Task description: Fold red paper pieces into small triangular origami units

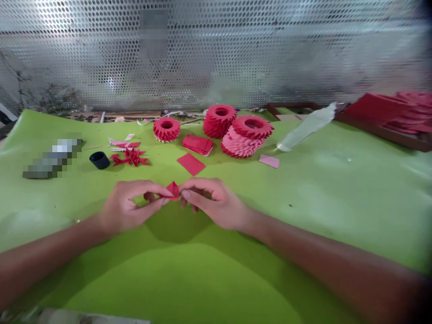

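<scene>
Between my two hands is a small folded piece of red paper point(173, 189), its peak pointing away from me. My left hand point(133, 204) pinches it between thumb and fingers. My right hand point(211, 200) is closed in a pinch at the paper's right edge. A flat red paper rectangle point(191, 164) lies just beyond my fingertips. Behind it rests a stack of red paper rectangles point(197, 144). To the left sits a pile of folded red paper pieces point(131, 156), with pink and white ones point(121, 143) behind it.
Rings of interlocked folded paper stand at the back: a small red one point(166, 129), a taller red one point(220, 121) and a red-and-pink one point(247, 136). A dark cylinder point(99, 160), a pink slip point(269, 161), a clear plastic sleeve point(305, 128) and a tray of red paper point(388, 130) surround them.
</scene>
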Demonstrator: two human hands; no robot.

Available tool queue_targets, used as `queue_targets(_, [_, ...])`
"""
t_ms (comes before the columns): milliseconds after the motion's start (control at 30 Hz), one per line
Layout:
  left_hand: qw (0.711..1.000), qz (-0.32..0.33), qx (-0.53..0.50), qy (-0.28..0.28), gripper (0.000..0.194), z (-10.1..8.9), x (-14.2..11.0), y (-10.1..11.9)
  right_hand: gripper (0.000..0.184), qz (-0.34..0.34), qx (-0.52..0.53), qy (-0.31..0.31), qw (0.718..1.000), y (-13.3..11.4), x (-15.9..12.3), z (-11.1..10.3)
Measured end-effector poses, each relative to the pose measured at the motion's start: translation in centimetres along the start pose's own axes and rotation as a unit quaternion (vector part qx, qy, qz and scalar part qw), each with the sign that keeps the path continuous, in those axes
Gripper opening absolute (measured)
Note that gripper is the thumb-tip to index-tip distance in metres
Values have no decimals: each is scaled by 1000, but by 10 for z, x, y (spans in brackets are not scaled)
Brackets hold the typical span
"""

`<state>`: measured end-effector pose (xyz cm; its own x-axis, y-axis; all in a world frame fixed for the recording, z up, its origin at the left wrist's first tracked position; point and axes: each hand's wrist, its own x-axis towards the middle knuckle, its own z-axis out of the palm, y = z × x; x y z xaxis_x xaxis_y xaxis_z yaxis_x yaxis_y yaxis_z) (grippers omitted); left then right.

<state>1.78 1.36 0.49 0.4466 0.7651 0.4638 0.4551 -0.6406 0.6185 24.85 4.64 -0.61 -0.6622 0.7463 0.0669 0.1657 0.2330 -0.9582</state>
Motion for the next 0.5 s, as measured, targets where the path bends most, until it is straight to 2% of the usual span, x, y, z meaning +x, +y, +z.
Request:
queue_targets(100, [998, -41, -48, 20, 8, 0, 0, 1, 39, 9, 18, 2, 1000, 2, 1, 0])
queue_targets(333, [990, -83, -115, -9, 14, 3, -1, 1, 41, 33, 5, 7, 999, -2, 1, 2])
queue_targets(433, [992, -93, -83, 5, 19, 4, -1, 1, 39, 10, -10, 23, 1000, -4, 0, 4])
queue_targets(500, [994, -98, -33, -20, 23, 4, 0, 1, 38, 1, -13, 27, 1000, -5, 0, 4])
